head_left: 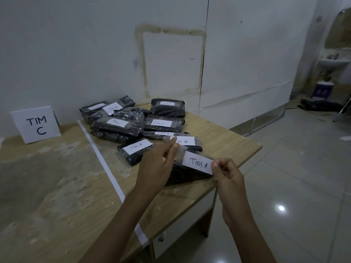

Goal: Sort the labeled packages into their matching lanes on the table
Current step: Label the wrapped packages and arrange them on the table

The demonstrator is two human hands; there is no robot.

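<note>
Package [187,176] in left hand [157,164], right hand [228,173]

the sign [36,124] stands at the table's [57,186] back left; a tape strip [103,164] separates it from the packages [136,120] piled right

We see a heap of black wrapped packages [121,126] filling the far right part of the wooden table [57,186], right of a white tape strip [106,168]. Left of the strip, bare tabletop lies open to a hand, up to the standing TIM C sign [36,124] by the wall [76,54]. Our left hand [157,168] and right hand [226,173] pinch a TIM A package [186,176] over the near right edge, barring that side.
</note>
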